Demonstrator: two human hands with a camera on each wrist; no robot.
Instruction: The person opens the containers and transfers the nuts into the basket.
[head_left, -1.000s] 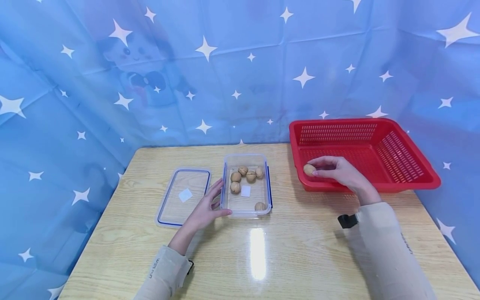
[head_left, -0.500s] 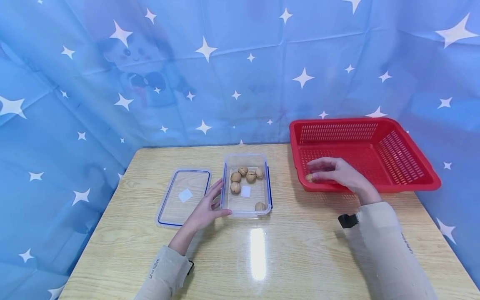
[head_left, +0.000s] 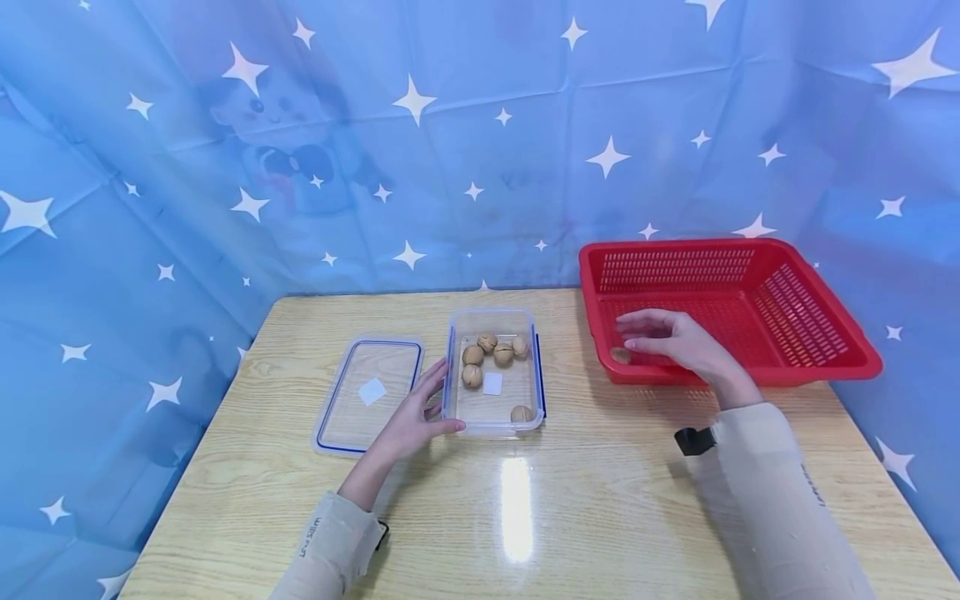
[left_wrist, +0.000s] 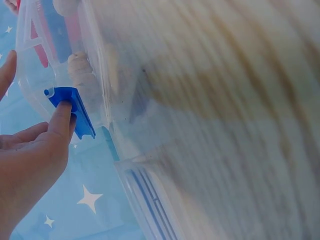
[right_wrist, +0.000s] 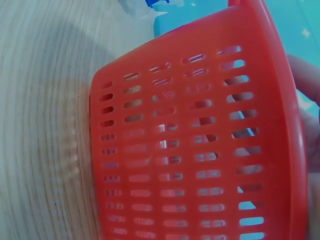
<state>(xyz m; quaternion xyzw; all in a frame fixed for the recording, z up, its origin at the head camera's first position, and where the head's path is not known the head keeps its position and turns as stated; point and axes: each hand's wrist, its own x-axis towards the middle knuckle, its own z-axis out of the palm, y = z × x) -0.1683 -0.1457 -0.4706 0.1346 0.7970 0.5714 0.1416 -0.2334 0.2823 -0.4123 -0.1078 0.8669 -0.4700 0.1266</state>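
My left hand (head_left: pixel 412 423) rests against the left side of a clear plastic food container (head_left: pixel 491 427), thumb by its front corner. In the left wrist view a fingertip touches the container's blue latch (left_wrist: pixel 72 111). Several walnuts (head_left: pixel 503 355) lie inside, one (head_left: pixel 521 413) apart near the front right corner. My right hand (head_left: pixel 670 340) hovers over the left front part of a red plastic basket (head_left: pixel 825 371), its fingers loosely spread. Just below the fingers, a walnut (head_left: pixel 620 355) sits low in the basket, partly hidden. The basket wall hides most of this hand in the right wrist view.
A clear lid (head_left: pixel 369 392) with a blue seal lies flat on the wooden table (head_left: pixel 600 500), left of the container. Behind the table hangs a blue curtain (head_left: pixel 487 167) with white stars. The basket stands at the table's back right.
The right hand has let go of the walnut, which has dropped from between its fingertips into the basket. The fingers have parted slightly. The left hand and the container have stayed put.
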